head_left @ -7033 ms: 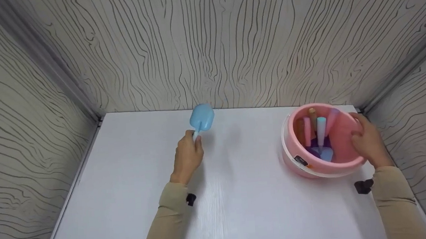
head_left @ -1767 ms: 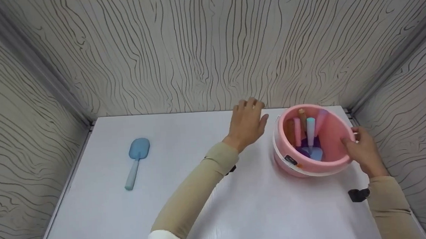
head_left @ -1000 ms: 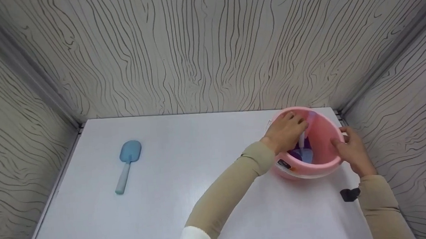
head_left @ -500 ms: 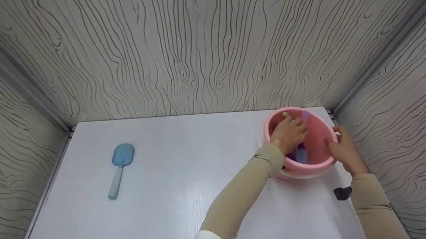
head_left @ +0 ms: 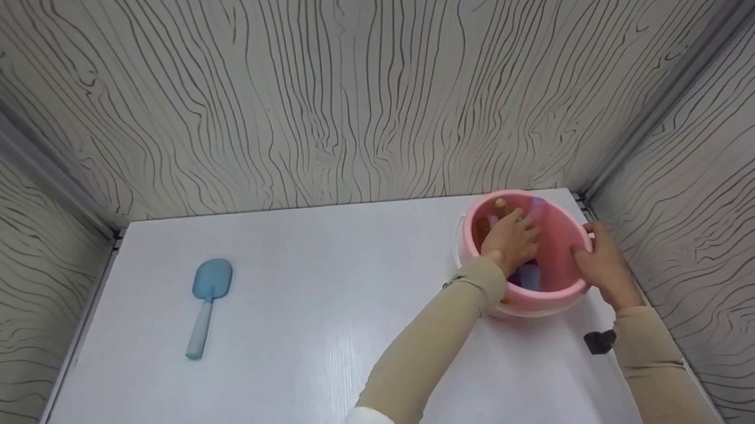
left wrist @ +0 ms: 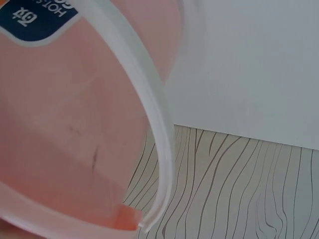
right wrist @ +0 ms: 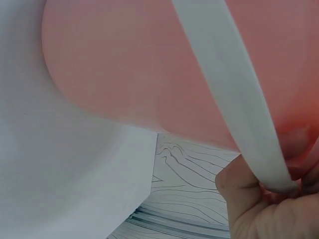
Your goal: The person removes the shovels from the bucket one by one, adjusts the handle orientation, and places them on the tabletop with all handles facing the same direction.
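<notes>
The pink bucket point(head_left: 558, 247) stands tilted at the table's back right, several tools inside. My right hand point(head_left: 607, 265) grips its right rim, thumb inside and fingers outside; the right wrist view shows those fingers by the bucket's white handle point(right wrist: 234, 89). Inside the bucket, my left hand point(head_left: 512, 240) has its fingers curled round the handle of a tool with a pale blue blade point(head_left: 529, 276), mostly covered by the hand. A tan handle end point(head_left: 500, 206) and a lilac one point(head_left: 538, 206) show beside it. On the table's left lies a blue scoop point(head_left: 212, 279) with a pale handle.
The white table point(head_left: 264, 389) meets a wood-patterned wall point(head_left: 345, 109) close behind the bucket. Another wall point(head_left: 732, 229) rises near my right arm. Grey corner posts stand left and right. A black wrist camera point(head_left: 600, 342) sits on the right sleeve.
Over the seconds shown, my left hand has laid the blue scoop on the table's left, then reached right into the bucket and curled round a handle. My right hand keeps holding the rim.
</notes>
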The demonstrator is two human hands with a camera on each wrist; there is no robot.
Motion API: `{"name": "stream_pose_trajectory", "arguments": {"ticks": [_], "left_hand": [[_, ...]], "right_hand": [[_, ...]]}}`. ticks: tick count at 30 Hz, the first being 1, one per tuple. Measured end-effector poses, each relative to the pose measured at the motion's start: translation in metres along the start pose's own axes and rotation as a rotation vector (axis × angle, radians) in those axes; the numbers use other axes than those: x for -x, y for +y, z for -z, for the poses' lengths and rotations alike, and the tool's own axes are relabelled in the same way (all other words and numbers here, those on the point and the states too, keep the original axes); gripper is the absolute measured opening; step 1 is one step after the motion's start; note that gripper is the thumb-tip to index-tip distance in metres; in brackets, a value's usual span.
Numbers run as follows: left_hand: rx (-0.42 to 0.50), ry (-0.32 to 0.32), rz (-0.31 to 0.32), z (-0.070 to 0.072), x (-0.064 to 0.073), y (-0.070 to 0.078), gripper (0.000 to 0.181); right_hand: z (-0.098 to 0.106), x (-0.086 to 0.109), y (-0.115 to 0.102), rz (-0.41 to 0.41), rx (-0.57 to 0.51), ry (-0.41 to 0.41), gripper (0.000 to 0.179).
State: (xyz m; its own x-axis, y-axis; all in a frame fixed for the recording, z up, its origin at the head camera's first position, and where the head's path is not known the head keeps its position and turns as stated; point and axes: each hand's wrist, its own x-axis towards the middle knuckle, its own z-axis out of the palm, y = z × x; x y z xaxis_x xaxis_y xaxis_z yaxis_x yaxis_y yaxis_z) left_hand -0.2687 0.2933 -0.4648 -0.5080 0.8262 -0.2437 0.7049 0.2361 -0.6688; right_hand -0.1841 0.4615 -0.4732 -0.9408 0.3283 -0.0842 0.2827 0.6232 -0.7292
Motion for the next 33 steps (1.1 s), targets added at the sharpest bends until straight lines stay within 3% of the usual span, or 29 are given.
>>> {"name": "stream_pose_trajectory", "arguments": {"ticks": [9,14,23,27,33], "left_hand": [[-0.001,-0.092,0.074,-0.0012,0.002,0.0037,0.052],[0.008,-0.081,0.099,-0.0044,0.0008,0.0056,0.047],[0.021,-0.115,0.076,-0.0083,0.0009,0.0068,0.047],[0.03,-0.093,0.055,-0.0051,-0.0006,0.0071,0.04],[-0.012,-0.101,0.056,-0.0015,-0.0001,0.0061,0.049]], "right_hand": [[-0.0025,-0.0011,-0.0018,0.027,0.013,0.018,0.044],[-0.0034,0.0004,-0.0018,0.018,0.006,0.006,0.045],[-0.0098,-0.0023,-0.006,0.017,0.013,0.012,0.045],[-0.0075,-0.0023,-0.0059,0.021,0.008,0.015,0.044],[-0.0051,-0.0036,-0.0021,0.031,0.026,0.013,0.046]]}}
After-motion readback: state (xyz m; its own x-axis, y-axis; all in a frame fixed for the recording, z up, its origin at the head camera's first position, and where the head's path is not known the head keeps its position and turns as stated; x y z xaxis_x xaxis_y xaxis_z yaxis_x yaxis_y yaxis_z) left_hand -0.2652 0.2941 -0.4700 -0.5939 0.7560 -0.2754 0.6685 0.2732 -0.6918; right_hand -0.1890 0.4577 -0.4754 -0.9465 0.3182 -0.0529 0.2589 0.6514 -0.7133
